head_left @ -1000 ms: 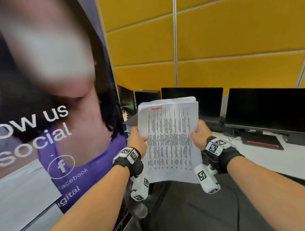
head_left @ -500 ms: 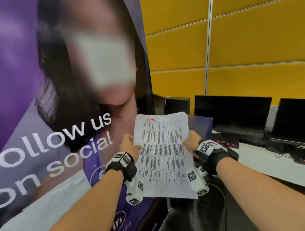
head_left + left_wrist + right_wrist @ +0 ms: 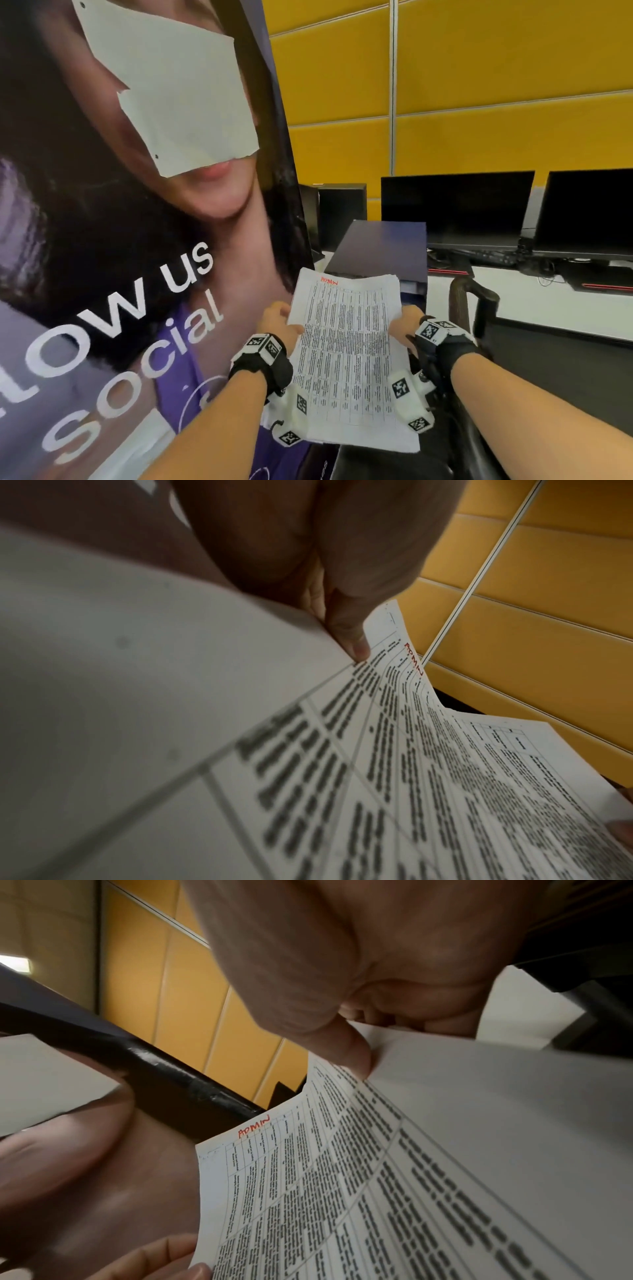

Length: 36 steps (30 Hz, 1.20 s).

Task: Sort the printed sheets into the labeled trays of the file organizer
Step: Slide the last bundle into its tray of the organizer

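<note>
1. Where both hands meet the paper, the left hand (image 3: 279, 320) pinches the left edge and the right hand (image 3: 404, 325) the right edge of a white stack of printed table sheets (image 3: 346, 356), held in the air and headed "ADMIN" in red.
2. Beyond it stands a dark blue-grey file organizer (image 3: 380, 250) on a white desk (image 3: 513, 294).
3. At left stands a purple printed banner (image 3: 113, 274); behind, black monitors (image 3: 455, 205) front a yellow panelled wall (image 3: 479, 85).

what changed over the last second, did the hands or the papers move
The head view swung left: the banner now fills more of it, and the monitors slid right. Both hands, left and right, kept their grip on the stack of sheets, red ADMIN mark on top.
</note>
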{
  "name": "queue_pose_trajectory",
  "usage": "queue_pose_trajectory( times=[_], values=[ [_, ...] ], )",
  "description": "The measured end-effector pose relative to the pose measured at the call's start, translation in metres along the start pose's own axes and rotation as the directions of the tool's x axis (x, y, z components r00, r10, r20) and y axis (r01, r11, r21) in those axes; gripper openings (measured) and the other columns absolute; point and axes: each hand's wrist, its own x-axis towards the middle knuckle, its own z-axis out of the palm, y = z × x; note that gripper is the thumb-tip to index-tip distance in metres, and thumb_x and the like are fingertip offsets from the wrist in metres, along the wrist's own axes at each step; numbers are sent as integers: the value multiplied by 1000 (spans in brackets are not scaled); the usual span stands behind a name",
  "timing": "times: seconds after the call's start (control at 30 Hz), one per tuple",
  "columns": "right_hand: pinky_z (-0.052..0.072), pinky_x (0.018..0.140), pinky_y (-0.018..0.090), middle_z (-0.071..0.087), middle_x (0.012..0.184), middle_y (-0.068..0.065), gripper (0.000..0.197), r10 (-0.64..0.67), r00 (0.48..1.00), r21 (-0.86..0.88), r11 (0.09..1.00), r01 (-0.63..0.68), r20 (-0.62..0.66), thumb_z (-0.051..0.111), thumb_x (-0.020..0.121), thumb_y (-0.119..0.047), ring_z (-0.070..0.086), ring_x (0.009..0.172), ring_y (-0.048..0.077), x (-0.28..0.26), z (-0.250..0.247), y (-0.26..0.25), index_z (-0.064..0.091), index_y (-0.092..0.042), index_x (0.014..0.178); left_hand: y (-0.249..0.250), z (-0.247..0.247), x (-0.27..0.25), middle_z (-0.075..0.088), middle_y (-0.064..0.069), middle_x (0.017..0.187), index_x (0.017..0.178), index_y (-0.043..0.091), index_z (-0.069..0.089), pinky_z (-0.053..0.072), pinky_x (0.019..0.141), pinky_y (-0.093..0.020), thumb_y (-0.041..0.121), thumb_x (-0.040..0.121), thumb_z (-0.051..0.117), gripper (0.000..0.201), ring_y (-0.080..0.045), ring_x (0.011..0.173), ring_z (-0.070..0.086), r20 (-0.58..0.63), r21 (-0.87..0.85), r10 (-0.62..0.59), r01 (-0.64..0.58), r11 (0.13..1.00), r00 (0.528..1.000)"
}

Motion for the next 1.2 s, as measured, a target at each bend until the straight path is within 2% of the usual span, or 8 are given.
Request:
queue_pose_trajectory(
  times=[0.2,0.3,0.43,0.57,0.67,0.87,1.03,1.2],
  values=[
    [37,53,21,42,60,5,35,120,993,-41,992,-121,-17,45,92,-7,41,53,14,25,10,13,41,-7,57,-16,36,35,67,-7,92,84,16,51,46,72,-29,-2,80,69,26,-23,83,62,90,-16,24,-23,1000,996],
    [36,72,26,58,83,13,12,170,985,66,983,-170,-2,49,92,-8,58,83,29,35,14,20,58,0,90,-24,53,54,69,-11,90,76,23,47,52,72,-32,-3,77,69,34,-26,81,66,124,-2,32,-32,999,992],
    [41,68,22,49,135,20,41,191,981,121,974,-191,5,52,91,-7,47,125,33,62,20,29,46,5,130,-34,85,79,69,-10,88,77,24,46,51,69,-30,-1,75,71,35,-25,81,67,151,41,39,-46,998,988],
    [46,88,17,54,130,17,33,168,986,95,981,-168,10,39,96,-4,54,118,33,78,30,37,51,5,126,-45,110,91,62,-4,79,83,15,43,40,52,-23,-2,73,71,35,-17,64,57,132,43,44,-51,998,990],
    [35,48,4,50,134,17,40,171,985,155,974,-166,-25,50,93,-11,49,124,30,90,36,44,47,2,130,-57,122,99,53,-2,74,88,14,43,36,49,-19,-4,76,69,34,-13,58,45,152,54,49,-58,997,987],
    [37,74,25,48,135,19,43,288,958,177,943,-281,-13,53,90,-12,47,125,32,110,43,51,47,3,130,-72,135,118,61,-9,110,134,21,48,47,88,-25,-4,80,67,62,-23,101,59,325,84,11,-41,996,946],
    [39,79,27,51,131,21,43,319,946,239,924,-298,-51,56,88,-11,51,121,32,122,46,51,49,4,128,-72,140,144,52,-13,133,142,23,41,41,101,-27,2,81,70,70,-26,124,50,390,118,-10,-39,992,921],
    [46,72,31,56,74,12,25,401,913,332,874,-355,-79,49,88,-8,56,70,26,134,41,55,57,6,107,-69,155,172,53,-17,133,140,25,44,45,103,-34,4,77,74,72,-29,121,53,420,107,-23,-24,994,907]
  ],
)
